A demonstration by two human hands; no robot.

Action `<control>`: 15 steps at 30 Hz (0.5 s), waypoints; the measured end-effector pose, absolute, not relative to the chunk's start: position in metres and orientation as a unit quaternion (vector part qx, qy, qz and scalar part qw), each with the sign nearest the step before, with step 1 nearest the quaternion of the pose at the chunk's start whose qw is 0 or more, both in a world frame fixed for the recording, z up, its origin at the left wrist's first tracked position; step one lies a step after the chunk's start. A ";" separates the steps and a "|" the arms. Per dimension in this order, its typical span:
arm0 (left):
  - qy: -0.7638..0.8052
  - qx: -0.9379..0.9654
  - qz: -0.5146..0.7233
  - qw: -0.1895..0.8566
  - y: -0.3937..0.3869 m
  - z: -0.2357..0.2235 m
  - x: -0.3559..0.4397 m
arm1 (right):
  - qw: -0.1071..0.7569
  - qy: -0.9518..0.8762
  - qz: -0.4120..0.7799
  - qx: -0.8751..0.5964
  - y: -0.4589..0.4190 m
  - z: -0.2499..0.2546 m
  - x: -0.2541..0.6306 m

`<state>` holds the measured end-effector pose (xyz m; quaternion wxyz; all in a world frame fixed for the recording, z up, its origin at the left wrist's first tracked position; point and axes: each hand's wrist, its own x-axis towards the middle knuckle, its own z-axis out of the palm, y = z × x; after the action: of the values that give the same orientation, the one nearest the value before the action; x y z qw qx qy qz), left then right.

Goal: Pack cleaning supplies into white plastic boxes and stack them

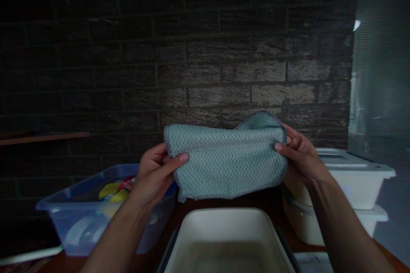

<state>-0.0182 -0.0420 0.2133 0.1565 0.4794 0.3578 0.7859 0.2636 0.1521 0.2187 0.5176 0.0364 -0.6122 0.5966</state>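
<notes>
A pale green cleaning cloth (229,162) with a dark stitched edge hangs stretched between my two hands. My left hand (156,170) pinches its left side, thumb on the near face and fingers behind. On the opposite side my right hand (299,151) grips the cloth the same way, its thumb near the edge. The cloth's upper right corner bulges upward. Below it, apart from the cloth, stands an uncovered white plastic bin (224,219), whose visible inside is bare and shadowed.
Left stands a translucent blue tub (64,207) holding yellow and red items. Two lidded white boxes (355,185) are stacked at the right. A dark brick wall (205,59) rises behind the brown tabletop (188,207). A shelf edge (45,137) juts in from the left.
</notes>
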 end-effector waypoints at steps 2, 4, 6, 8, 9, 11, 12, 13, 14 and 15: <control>0.376 0.474 0.785 0.132 -0.036 0.209 -0.026 | 0.526 -0.635 0.565 0.029 0.155 0.217 0.263; 0.412 0.480 0.766 0.119 -0.028 0.206 -0.035 | 0.529 -0.659 0.535 0.010 0.163 0.212 0.256; 0.432 0.487 0.751 0.112 -0.021 0.204 -0.042 | 0.538 -0.677 0.502 -0.002 0.173 0.207 0.250; 0.418 0.488 0.758 0.111 -0.017 0.204 -0.045 | 0.553 -0.687 0.472 -0.009 0.182 0.203 0.246; 0.409 0.487 0.763 0.116 -0.016 0.205 -0.046 | 0.558 -0.690 0.462 -0.013 0.186 0.202 0.245; 0.402 0.480 0.769 0.128 -0.016 0.205 -0.045 | 0.557 -0.698 0.449 -0.027 0.191 0.200 0.247; 0.405 0.476 0.770 0.133 -0.016 0.206 -0.044 | 0.552 -0.703 0.447 -0.033 0.193 0.200 0.248; 0.409 0.471 0.769 0.137 -0.017 0.206 -0.044 | 0.547 -0.706 0.448 -0.037 0.194 0.200 0.250; 0.413 0.467 0.769 0.140 -0.017 0.206 -0.043 | 0.544 -0.706 0.452 -0.037 0.195 0.200 0.252; 0.416 0.464 0.770 0.140 -0.016 0.206 -0.044 | 0.544 -0.701 0.460 -0.036 0.195 0.200 0.254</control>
<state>-0.0435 -0.0163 0.2055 0.1397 0.4636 0.4157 0.7699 0.2539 0.1947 0.1995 0.5435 -0.0362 -0.7012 0.4601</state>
